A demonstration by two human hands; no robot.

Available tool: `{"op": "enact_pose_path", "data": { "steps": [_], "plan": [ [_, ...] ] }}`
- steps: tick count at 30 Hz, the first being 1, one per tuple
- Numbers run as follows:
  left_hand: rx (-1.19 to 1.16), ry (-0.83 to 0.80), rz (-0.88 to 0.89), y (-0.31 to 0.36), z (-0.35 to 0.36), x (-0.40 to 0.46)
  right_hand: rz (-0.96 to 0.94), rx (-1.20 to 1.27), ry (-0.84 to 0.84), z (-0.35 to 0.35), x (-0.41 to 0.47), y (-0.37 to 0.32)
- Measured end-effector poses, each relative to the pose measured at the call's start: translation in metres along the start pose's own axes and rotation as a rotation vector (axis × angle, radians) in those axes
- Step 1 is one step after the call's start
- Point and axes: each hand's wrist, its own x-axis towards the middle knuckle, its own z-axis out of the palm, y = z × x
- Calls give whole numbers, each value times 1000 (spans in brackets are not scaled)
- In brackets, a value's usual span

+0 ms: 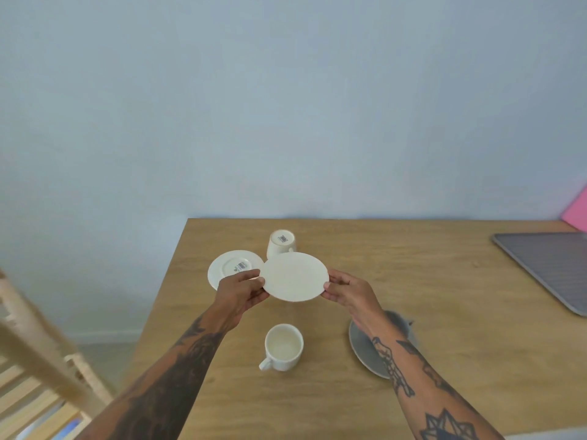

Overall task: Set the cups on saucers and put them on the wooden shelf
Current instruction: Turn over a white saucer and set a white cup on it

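A white saucer (293, 276) is held above the wooden table (413, 281), face up. My left hand (243, 289) grips its left rim and my right hand (344, 289) grips its right rim. A second white saucer (227, 266) lies upside down on the table just left of it, barcode label showing, partly hidden by my left hand. Behind the held saucer a white cup (281, 242) stands upside down. Nearer to me an upright white cup (283, 346) sits on the table, its handle pointing to the front left.
A grey plate (365, 350) lies on the table under my right forearm. A grey laptop-like slab (549, 265) and something pink (576, 211) are at the far right. A wooden shelf frame (35, 360) with slats stands at the lower left, beside the table's left edge.
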Motion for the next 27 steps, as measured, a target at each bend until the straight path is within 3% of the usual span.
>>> {"op": "enact_pose_path", "data": {
  "steps": [9, 14, 21, 27],
  "plan": [
    [135, 26, -26, -41, -6, 17, 114, -175, 152, -4, 26, 49],
    [211, 86, -69, -62, -8, 22, 161, -251, 147, -6, 31, 70],
    [435, 154, 11, -70, -3, 26, 91, -437, 161, -9, 33, 76],
    [579, 71, 40, -68, -21, 0, 90, -462, 109, -14, 26, 75]
  ]
}}
